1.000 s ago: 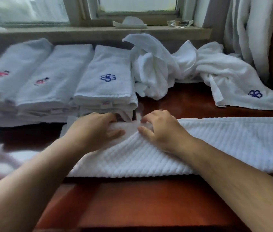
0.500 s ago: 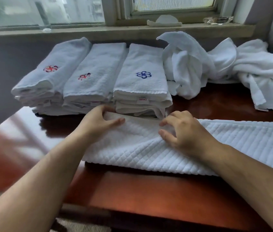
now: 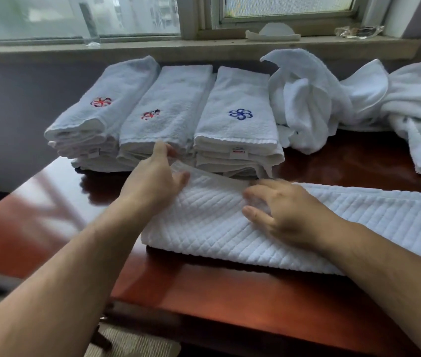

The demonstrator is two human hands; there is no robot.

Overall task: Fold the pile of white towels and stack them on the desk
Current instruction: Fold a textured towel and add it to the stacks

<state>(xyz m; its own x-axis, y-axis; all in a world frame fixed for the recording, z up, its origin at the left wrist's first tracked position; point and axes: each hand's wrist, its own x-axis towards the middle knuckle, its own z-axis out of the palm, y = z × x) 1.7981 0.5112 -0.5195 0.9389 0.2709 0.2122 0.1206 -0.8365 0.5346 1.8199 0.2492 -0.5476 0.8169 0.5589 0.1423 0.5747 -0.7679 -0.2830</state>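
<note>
3 folded towel stacks (image 3: 168,109), 1 ribbed towel (image 3: 209,222), 1 unfolded heap (image 3: 307,104) & 2 hands (L hand (image 3: 152,181), R hand (image 3: 289,215)).

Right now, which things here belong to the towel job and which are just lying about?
Job: ribbed towel, gripped by left hand and right hand; three folded stacks; loose towels waiting; desk.
Lying about: tissue holder and clear glass item, both on the windowsill.
</note>
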